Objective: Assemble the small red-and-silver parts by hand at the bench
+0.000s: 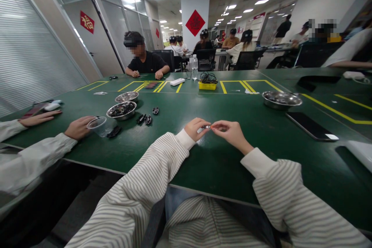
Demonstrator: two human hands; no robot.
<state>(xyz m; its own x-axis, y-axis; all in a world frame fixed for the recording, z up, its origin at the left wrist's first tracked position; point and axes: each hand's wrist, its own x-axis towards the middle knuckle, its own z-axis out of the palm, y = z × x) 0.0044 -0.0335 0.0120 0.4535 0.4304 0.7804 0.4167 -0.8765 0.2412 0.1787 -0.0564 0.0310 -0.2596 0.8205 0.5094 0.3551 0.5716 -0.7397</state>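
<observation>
Just above the green table (186, 110), in front of me, my two hands meet at the fingertips. Between them is a small dark part (206, 126) with a silvery spot and a bit of red at its right end; its kind is too small to make out. My left hand (195, 128) pinches its left end between thumb and fingers. The fingers of my right hand (229, 131) close on the red end. Both wrists rest near the tabletop in striped sleeves.
Metal bowls (121, 111) of dark parts and several loose black pieces (148, 119) lie left, beside a co-worker's hand (80, 127) at a clear plastic cup (99, 126). Right are another metal bowl (281, 100) and a phone (312, 125). A bottle (194, 68) and yellow tray (207, 85) stand farther back.
</observation>
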